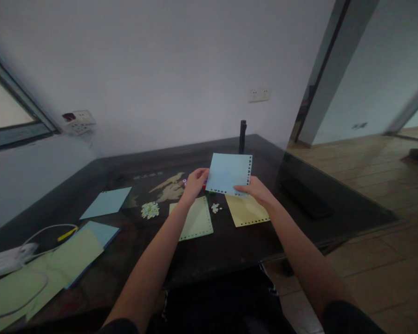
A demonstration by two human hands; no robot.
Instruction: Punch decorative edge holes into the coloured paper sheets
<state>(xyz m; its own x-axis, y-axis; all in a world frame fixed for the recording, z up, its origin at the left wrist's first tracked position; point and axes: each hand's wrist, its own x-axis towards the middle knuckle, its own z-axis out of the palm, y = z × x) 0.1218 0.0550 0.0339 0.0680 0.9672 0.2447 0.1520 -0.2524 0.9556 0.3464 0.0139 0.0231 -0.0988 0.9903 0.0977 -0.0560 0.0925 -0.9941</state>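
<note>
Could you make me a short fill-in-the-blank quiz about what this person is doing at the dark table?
1. Both hands hold up a sheet of ____ paper with holes punched along its edges.
2. The right hand grips its ____ edge.
3. Under the right hand lies a ____ sheet.
4. Beside the left hand, the paper dots form a small ____.

Missing words: blue; bottom; yellow; pile

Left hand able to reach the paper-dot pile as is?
Probably yes. The paper-dot pile lies on open table just left of the left hand, nothing between, but that hand holds the blue sheet.
</note>
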